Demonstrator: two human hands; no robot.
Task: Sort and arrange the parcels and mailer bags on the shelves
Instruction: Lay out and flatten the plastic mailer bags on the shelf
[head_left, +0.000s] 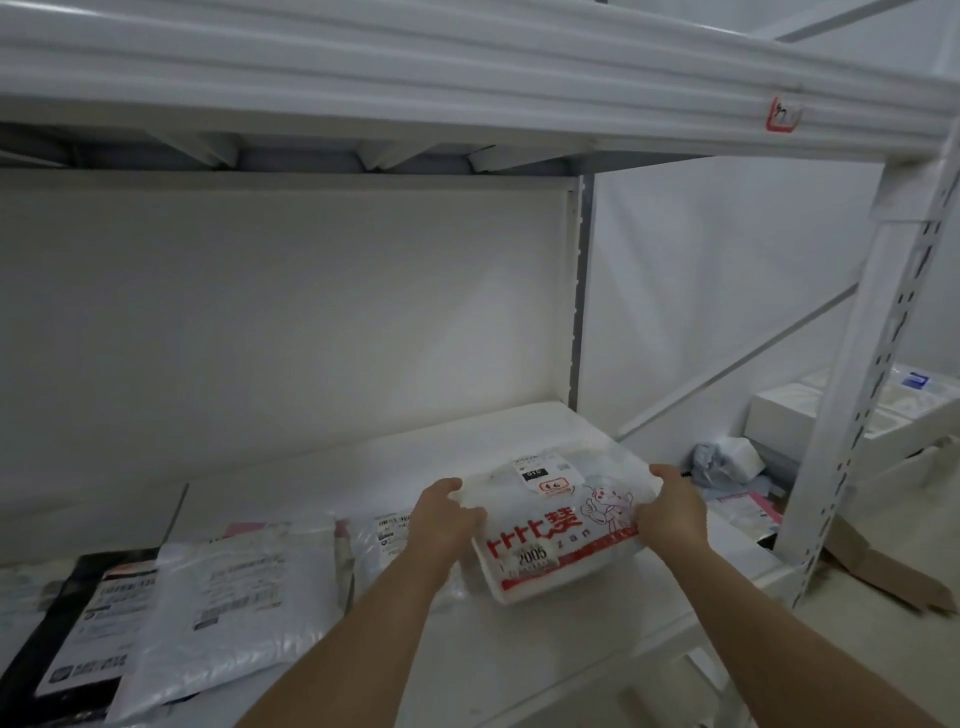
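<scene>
A white mailer bag with red print (563, 525) sits between the two hands, near the right end of the white shelf (363, 467). The left hand (447, 517) grips its left edge with curled fingers. The right hand (672, 512) grips its right edge the same way. Three more bags lie in a row to the left: a clear plastic bag (387, 540) just beside the left hand, a grey mailer bag (234, 613), and a black mailer bag (83, 618) with a white label. The shelf behind the bags is bare up to the back wall. A white upright post (857, 374) stands at the right edge.
</scene>
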